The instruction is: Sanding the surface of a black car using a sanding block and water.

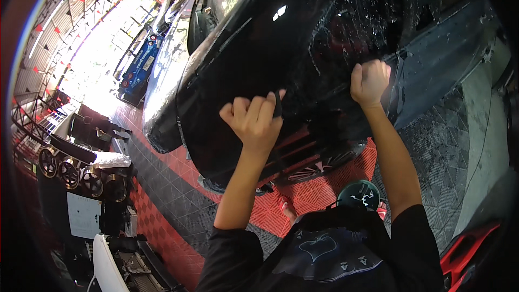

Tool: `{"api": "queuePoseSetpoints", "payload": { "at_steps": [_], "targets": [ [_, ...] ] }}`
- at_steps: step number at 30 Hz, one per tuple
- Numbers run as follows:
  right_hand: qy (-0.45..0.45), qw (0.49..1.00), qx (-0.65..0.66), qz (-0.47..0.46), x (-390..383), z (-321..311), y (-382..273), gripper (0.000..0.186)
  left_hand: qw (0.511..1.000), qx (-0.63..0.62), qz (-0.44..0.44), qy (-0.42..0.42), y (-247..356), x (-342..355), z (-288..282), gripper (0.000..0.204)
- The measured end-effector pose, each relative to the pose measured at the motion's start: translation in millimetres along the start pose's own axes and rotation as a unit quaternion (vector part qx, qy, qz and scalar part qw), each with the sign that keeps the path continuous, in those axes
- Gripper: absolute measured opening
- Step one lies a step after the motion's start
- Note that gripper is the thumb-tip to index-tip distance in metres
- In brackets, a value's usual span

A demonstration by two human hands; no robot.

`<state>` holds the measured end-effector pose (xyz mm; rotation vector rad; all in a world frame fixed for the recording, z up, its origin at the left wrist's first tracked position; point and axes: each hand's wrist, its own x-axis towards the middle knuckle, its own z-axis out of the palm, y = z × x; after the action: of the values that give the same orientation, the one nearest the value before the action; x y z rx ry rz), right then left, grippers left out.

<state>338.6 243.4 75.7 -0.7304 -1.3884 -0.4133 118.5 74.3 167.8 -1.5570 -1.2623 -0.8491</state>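
A glossy black car body panel, wet with droplets, fills the middle of the head view. My left hand is over its lower part with the fingers curled. A small flat black piece shows at the index finger and thumb; its exact kind is hard to make out. To the right, my right hand is closed in a fist against the dark panel, beside a wet grey-blue surface that reaches off to the right. Whatever is inside that fist is hidden.
Beneath the car side are a spoked wheel and red floor grating. A dark green round container stands by my feet. Several wheels and a blue car are to the left; a red object is at lower right.
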Motion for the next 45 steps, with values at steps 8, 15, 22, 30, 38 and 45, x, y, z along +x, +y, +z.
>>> {"api": "queuePoseSetpoints", "payload": {
  "at_steps": [8,15,22,30,38,45],
  "targets": [
    [-0.001,1.000,-0.001,0.009,-3.0,-5.4,-2.8,0.019,1.000,0.013,0.002,-0.026,-4.9,-48.4,-11.8,0.024],
    [-0.009,1.000,-0.004,-0.004,-1.0,-9.0,1.6,0.019,1.000,0.000,0.005,0.006,-8.9,-49.0,-9.4,0.025],
    [-0.023,1.000,-0.016,0.000,-1.4,-7.8,1.4,0.018,0.999,0.001,0.035,-0.027,-12.9,-51.6,-10.8,0.024],
    [-0.020,0.999,-0.024,-0.006,-2.8,-2.5,-0.1,0.018,0.997,-0.012,0.057,-0.058,-32.8,-67.9,-21.9,0.023],
    [0.004,0.992,0.068,0.107,-31.5,-40.1,-70.6,0.013,0.976,-0.203,-0.077,-0.002,-23.6,-43.8,-61.1,0.024],
    [-0.277,0.724,0.475,0.415,-100.7,-96.7,-296.3,0.052,0.769,-0.541,-0.264,-0.215,-28.4,-98.0,-75.8,0.012]
  ]
}}
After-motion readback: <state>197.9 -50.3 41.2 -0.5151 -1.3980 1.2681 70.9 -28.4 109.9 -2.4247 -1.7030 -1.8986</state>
